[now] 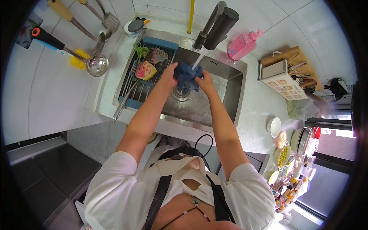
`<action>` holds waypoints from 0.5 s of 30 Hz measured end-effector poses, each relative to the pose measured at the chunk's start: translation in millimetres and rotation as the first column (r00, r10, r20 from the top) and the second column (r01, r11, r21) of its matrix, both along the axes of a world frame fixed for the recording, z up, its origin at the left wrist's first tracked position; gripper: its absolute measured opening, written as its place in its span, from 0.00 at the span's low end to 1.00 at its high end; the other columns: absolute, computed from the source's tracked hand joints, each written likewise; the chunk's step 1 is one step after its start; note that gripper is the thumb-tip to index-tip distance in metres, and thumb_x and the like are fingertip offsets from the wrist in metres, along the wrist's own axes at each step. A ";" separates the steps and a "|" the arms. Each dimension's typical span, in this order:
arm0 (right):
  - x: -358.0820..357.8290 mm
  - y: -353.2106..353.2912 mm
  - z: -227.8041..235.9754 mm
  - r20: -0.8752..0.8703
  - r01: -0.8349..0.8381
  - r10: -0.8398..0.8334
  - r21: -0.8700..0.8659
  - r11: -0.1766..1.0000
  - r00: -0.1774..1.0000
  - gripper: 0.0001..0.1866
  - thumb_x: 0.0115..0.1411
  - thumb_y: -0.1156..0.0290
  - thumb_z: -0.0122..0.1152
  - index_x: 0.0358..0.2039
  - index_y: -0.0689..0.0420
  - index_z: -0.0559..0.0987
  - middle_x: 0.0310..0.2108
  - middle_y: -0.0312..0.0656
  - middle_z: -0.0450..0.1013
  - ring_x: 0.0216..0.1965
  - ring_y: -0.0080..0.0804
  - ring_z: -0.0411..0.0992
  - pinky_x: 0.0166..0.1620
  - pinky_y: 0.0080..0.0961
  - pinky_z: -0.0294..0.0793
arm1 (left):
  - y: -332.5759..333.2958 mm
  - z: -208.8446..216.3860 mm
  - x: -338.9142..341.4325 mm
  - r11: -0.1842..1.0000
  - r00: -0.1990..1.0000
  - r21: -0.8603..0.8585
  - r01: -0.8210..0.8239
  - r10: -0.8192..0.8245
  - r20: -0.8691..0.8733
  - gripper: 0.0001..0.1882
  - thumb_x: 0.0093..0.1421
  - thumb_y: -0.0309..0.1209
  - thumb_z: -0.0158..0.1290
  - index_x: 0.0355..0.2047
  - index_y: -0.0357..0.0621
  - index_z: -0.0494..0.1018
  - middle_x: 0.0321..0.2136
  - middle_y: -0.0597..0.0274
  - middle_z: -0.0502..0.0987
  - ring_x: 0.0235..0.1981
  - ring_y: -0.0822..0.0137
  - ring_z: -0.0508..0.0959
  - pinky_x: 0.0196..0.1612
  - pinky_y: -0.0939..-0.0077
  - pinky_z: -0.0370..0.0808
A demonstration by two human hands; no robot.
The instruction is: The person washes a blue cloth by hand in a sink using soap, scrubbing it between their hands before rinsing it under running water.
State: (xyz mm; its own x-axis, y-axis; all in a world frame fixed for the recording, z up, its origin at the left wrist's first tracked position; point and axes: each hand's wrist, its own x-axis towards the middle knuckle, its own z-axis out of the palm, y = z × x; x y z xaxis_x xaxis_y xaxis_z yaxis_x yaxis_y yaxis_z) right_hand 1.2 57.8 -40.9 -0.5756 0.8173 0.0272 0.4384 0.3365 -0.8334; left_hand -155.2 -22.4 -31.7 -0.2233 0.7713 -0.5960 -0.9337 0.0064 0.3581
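A wet dark-blue cloth hangs between my two hands over the steel sink. My left hand is closed on its left edge, and my right hand grips its right edge. Water runs onto the top of the cloth from the dark faucet. Part of the drain shows below the cloth. Left of my left hand, a roll-up rack with blue ends lies across the sink. It bears a red-and-yellow sponge, a brownish patterned sponge, green leaves and a long-handled metal utensil.
A pink pump bottle stands right of the faucet. Farther right are a knife holder, a cutting board, a white bowl and crowded dishes. A ladle and other utensils hang on the left wall. A lidded tub sits behind the rack.
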 end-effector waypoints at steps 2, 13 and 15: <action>-0.2 1.5 4.3 -0.006 0.119 -0.119 -0.006 0.993 0.993 0.18 0.36 0.71 0.60 0.32 0.63 0.72 0.33 0.49 0.68 0.36 0.43 0.67 0.39 0.31 0.66 | -0.8 -24.7 -1.3 0.990 0.959 -0.137 -0.041 0.001 -0.285 0.20 0.56 0.41 0.44 0.46 0.45 0.62 0.50 0.56 0.62 0.52 0.60 0.61 0.53 0.60 0.56; -11.9 -20.6 41.8 -0.464 0.078 -0.538 -0.702 0.707 0.704 0.22 0.44 0.77 0.54 0.42 0.54 0.65 0.27 0.36 0.65 0.21 0.21 0.64 0.21 0.18 0.63 | -8.5 -39.4 34.1 0.979 0.995 -0.192 0.074 -0.087 -0.058 0.31 0.53 0.51 0.45 0.53 0.49 0.55 0.55 0.58 0.53 0.55 0.55 0.54 0.53 0.45 0.50; -10.7 -20.7 43.5 -0.506 -0.030 -0.584 -0.771 0.636 0.635 0.23 0.45 0.79 0.52 0.45 0.53 0.64 0.28 0.36 0.65 0.22 0.21 0.63 0.20 0.17 0.62 | -9.6 -29.1 39.3 1.000 0.979 -0.010 -0.024 0.025 0.200 0.28 0.55 0.49 0.44 0.50 0.46 0.59 0.52 0.56 0.59 0.51 0.54 0.62 0.51 0.46 0.56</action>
